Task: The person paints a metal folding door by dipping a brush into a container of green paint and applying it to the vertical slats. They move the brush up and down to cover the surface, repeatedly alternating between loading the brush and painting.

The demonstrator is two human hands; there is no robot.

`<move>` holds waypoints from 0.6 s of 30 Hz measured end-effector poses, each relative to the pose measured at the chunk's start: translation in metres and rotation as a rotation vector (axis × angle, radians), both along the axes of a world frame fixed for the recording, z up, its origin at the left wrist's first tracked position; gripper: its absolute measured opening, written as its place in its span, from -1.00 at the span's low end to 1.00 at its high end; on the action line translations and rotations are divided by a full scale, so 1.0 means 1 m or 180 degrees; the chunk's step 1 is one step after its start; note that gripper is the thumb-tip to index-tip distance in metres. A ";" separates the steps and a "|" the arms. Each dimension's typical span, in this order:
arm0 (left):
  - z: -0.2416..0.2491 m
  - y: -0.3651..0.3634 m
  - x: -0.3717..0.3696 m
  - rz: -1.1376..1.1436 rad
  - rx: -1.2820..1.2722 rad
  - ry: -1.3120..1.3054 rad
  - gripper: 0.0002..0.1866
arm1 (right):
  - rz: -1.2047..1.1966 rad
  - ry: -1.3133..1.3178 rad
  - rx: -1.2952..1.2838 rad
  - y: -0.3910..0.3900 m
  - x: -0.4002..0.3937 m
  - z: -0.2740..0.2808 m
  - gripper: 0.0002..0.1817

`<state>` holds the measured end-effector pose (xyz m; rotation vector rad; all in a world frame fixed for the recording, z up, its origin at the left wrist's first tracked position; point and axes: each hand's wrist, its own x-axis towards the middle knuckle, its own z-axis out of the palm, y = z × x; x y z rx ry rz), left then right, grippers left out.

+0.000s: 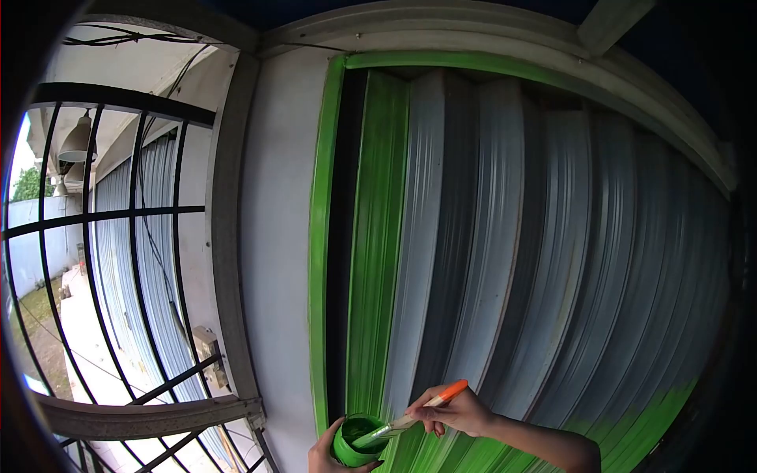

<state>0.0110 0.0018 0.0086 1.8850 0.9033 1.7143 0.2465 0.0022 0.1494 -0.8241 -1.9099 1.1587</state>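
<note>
My left hand (322,456) is wrapped round a small green paint container (359,455) at the bottom of the view. A paintbrush (410,418) with an orange-tipped handle is gripped in my right hand (461,411). Its bristle end dips into the container's mouth, where green paint shows. Behind both hands stands a folding metal door (493,236) of grey vertical panels. One panel at its left (378,236) is green over its height, and green also covers the lower part of the door.
A green frame (322,236) borders the door at the left and along the top. Left of it are a pale wall (280,221), a grey post (230,221) and a black barred grille (87,217). Cables and hanging lamps (77,140) show beyond the bars.
</note>
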 end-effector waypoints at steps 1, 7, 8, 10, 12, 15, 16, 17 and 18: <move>0.005 0.004 0.003 -0.0001 -0.0012 -0.0024 -0.07 | -0.0048 -0.0120 0.0189 -0.001 -0.002 0.010 -0.72; 0.040 0.016 0.020 0.0067 -0.0211 -0.0009 0.01 | -0.0308 -0.0967 0.0593 -0.010 -0.023 0.067 -0.65; 0.038 0.019 0.022 0.0152 -0.0042 0.0003 0.00 | -0.0455 -0.1193 0.0731 -0.010 -0.024 0.069 -0.68; 0.042 0.018 0.025 0.0099 -0.0077 0.0028 0.00 | -0.0496 -0.1224 0.0930 -0.012 -0.024 0.071 -0.71; 0.040 0.017 0.025 0.0062 -0.0110 0.0074 0.00 | -0.0578 -0.1148 0.1020 -0.018 -0.024 0.068 -0.74; 0.033 0.016 0.024 0.0007 -0.0130 0.0124 -0.01 | -0.0675 -0.0971 0.0980 -0.025 -0.022 0.061 -0.76; 0.031 0.017 0.023 -0.0028 -0.0113 0.0127 -0.01 | -0.0654 -0.0957 0.0964 -0.025 -0.019 0.057 -0.75; 0.029 0.017 0.023 -0.0062 -0.0098 0.0130 -0.01 | -0.0632 -0.0942 0.0947 -0.025 -0.017 0.054 -0.75; 0.028 0.016 0.023 -0.0061 -0.0095 0.0137 -0.01 | -0.0645 -0.0911 0.0920 -0.026 -0.016 0.051 -0.76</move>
